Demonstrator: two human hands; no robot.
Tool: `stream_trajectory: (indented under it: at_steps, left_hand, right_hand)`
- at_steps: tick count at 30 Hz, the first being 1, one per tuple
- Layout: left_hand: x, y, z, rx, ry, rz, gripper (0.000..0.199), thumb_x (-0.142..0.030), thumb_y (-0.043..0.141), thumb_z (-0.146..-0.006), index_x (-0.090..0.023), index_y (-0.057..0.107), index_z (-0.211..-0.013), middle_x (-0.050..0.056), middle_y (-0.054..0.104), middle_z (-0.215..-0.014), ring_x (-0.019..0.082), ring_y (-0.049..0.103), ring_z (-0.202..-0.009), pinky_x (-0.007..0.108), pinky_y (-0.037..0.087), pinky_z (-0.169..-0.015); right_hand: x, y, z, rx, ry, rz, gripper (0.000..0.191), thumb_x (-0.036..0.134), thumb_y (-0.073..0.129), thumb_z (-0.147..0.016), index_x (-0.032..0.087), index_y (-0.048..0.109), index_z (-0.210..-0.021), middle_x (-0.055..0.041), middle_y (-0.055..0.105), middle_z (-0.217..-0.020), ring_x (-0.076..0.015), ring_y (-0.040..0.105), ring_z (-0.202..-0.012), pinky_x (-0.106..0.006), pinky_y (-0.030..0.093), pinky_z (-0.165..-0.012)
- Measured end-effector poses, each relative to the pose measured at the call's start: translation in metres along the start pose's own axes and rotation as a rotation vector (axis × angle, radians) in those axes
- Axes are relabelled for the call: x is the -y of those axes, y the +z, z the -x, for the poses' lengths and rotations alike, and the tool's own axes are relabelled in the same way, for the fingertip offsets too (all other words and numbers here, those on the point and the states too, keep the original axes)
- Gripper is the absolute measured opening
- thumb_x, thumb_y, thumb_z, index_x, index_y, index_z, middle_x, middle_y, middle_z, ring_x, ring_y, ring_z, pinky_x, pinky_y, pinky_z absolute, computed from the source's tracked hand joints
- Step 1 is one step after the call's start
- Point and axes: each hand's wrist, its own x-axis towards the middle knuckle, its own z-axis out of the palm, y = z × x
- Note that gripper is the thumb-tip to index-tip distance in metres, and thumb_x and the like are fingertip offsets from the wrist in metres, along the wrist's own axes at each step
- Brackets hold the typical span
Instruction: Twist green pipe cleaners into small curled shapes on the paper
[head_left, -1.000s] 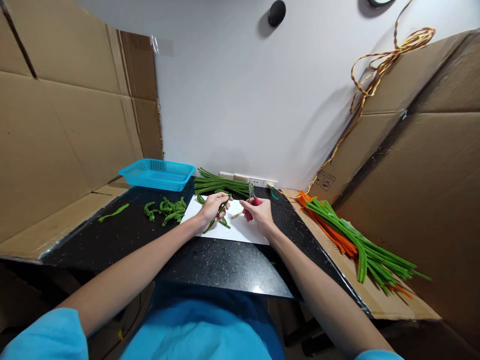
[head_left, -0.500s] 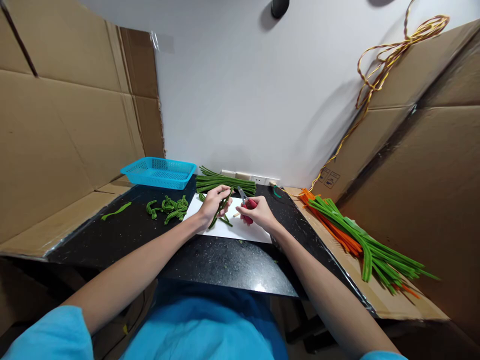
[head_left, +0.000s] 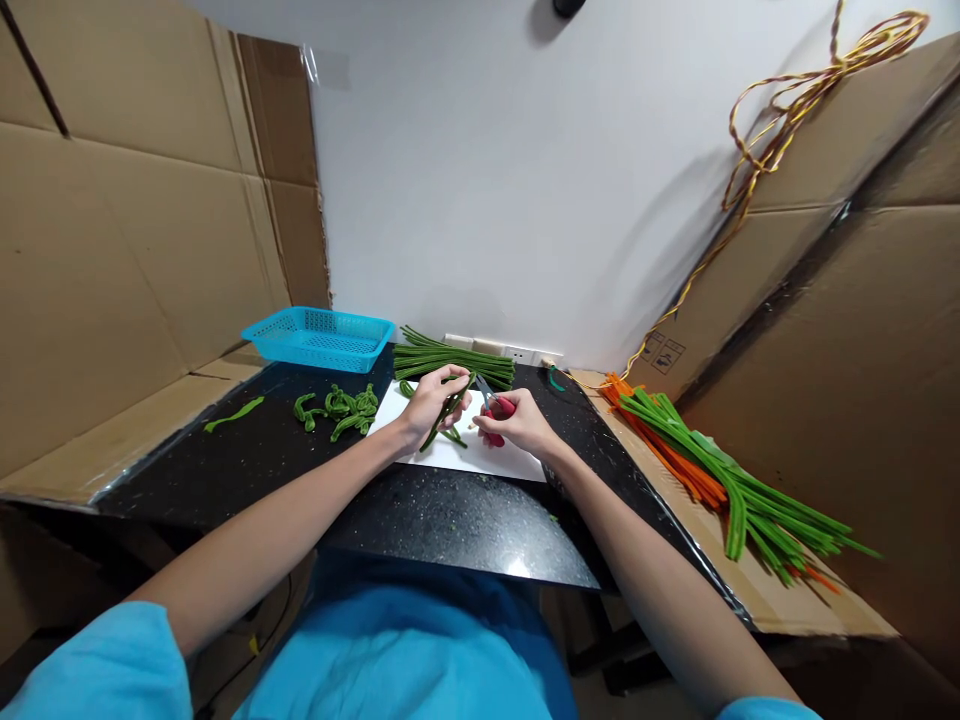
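Note:
Above a white sheet (head_left: 506, 462) on the black table, my left hand (head_left: 433, 408) pinches dark green fuzzy stems (head_left: 433, 437). My right hand (head_left: 523, 425) is wrapped round red-handled pliers or cutters (head_left: 504, 406), whose metal jaws point up and left. Those jaws are at the upper end of the stems, by my left fingertips; whether they touch is too small to tell. More green pieces lie on the sheet under my left hand. Behind the sheet rests a bundle of dark green stems (head_left: 450, 360).
A blue basket (head_left: 322, 340) stands at the back left. Curled green pieces (head_left: 341, 408) and one light green strip (head_left: 234, 414) lie on the left. Bright green stems (head_left: 757, 500) and orange stems (head_left: 675, 470) rest on cardboard at the right. A twisted cord (head_left: 705, 262) runs down the right wall.
The jaws in my right hand have come closer to the upper end of the stems at my left fingertips. The camera view has shifted slightly.

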Motion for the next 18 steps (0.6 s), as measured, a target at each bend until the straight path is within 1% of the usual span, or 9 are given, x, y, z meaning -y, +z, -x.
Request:
stream_trajectory:
  at_steps: [4, 9, 16, 18]
  left_hand:
    - [0.0022, -0.0019, -0.0020, -0.009, 0.005, -0.021, 0.035, -0.042, 0.075, -0.085, -0.020, 0.052, -0.100, -0.005, 0.059, -0.061, 0.005, 0.039, -0.034, 0.016, 0.017, -0.034]
    - [0.0025, -0.0026, -0.0024, -0.012, 0.021, -0.038, 0.034, -0.042, 0.074, -0.086, -0.020, 0.054, -0.101, -0.006, 0.058, -0.059, 0.005, 0.038, -0.033, 0.017, 0.019, -0.034]
    - [0.0035, -0.0031, -0.0036, -0.006, 0.020, -0.081, 0.035, -0.042, 0.076, -0.084, -0.018, 0.058, -0.102, -0.004, 0.061, -0.061, 0.005, 0.039, -0.033, 0.017, 0.021, -0.034]
    - [0.0037, -0.0038, -0.0042, -0.005, 0.018, -0.081, 0.034, -0.041, 0.076, -0.084, -0.018, 0.059, -0.102, -0.004, 0.060, -0.061, 0.005, 0.037, -0.034, 0.018, 0.019, -0.035]
  right_hand:
    - [0.0014, -0.0007, 0.0006, 0.010, -0.003, 0.005, 0.037, 0.044, 0.091, -0.066, 0.014, 0.068, -0.068, -0.0043, 0.069, -0.057, -0.0147, 0.062, -0.044, -0.025, 0.050, -0.043]
    - [0.0044, -0.0009, 0.0021, 0.025, -0.003, 0.043, 0.034, 0.041, 0.087, -0.072, 0.014, 0.067, -0.067, -0.0036, 0.068, -0.056, -0.0130, 0.060, -0.044, -0.023, 0.048, -0.045]
    - [0.0046, -0.0014, 0.0021, 0.022, -0.011, 0.031, 0.037, 0.044, 0.089, -0.069, 0.014, 0.068, -0.066, -0.0042, 0.068, -0.056, -0.0141, 0.061, -0.044, -0.025, 0.049, -0.045]
    - [0.0052, -0.0012, 0.0023, 0.026, -0.014, 0.017, 0.037, 0.045, 0.089, -0.069, 0.014, 0.069, -0.067, -0.0043, 0.068, -0.056, -0.0145, 0.061, -0.044, -0.025, 0.048, -0.044]
